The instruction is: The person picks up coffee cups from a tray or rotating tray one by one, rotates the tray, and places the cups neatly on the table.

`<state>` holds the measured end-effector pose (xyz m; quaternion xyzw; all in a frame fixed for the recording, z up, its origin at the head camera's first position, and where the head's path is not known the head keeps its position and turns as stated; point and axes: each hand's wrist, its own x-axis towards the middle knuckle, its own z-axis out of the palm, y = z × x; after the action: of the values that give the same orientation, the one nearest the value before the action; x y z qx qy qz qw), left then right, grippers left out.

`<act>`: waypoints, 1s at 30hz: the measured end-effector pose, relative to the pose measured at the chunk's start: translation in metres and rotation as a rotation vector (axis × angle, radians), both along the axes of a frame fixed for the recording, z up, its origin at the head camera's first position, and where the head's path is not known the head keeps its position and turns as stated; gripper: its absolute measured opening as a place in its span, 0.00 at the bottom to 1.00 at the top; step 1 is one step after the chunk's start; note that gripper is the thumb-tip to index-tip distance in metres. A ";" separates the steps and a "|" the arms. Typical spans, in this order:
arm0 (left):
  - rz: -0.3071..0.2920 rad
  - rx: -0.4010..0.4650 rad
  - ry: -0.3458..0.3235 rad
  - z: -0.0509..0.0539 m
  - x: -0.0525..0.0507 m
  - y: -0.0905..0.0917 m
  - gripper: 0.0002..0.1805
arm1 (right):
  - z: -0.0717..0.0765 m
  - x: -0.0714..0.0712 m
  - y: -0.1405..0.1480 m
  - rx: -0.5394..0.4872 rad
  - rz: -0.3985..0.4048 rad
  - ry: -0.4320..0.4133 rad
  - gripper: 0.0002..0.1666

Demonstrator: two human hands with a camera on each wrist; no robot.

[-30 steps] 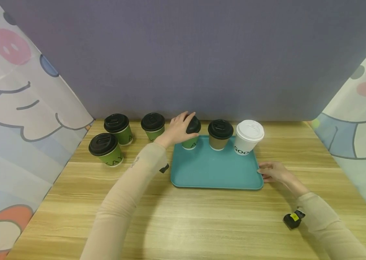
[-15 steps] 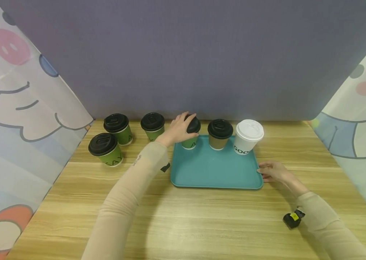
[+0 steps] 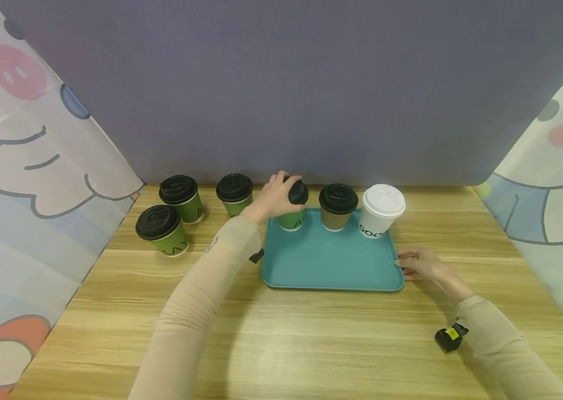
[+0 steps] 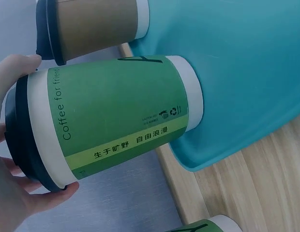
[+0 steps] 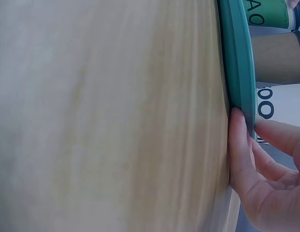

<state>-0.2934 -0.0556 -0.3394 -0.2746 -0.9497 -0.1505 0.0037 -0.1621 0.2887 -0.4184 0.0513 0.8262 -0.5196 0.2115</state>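
Observation:
My left hand [image 3: 277,196] grips a green paper coffee cup [image 4: 121,111] around its black lid [image 4: 29,133]. The cup stands upright at the back left corner of a teal tray [image 3: 331,258]. To its right on the tray are a brown cup [image 3: 335,219] with a black lid and a taller white cup [image 3: 375,223] with a white lid. My right hand [image 3: 423,263] pinches the tray's right rim [image 5: 239,63], with fingertips low against its side in the right wrist view.
Left of the tray, on the wooden table [image 3: 311,344], stand three green cups with black lids: a back cup [image 3: 190,210], a front cup [image 3: 171,241] and one cup [image 3: 236,206] nearest the tray. A grey panel [image 3: 311,94] rises behind the table.
My left hand and forearm have shifted very slightly to the right, still holding the lidded cup. The cups, the tray and my right hand look unmoved.

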 end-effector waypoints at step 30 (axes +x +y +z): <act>0.018 -0.015 0.057 0.025 0.031 -0.027 0.45 | 0.002 0.001 -0.001 0.001 0.005 0.001 0.31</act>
<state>-0.2628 -0.0825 -0.3141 -0.2704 -0.9527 -0.1354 0.0303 -0.1612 0.2879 -0.4164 0.0494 0.8265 -0.5189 0.2124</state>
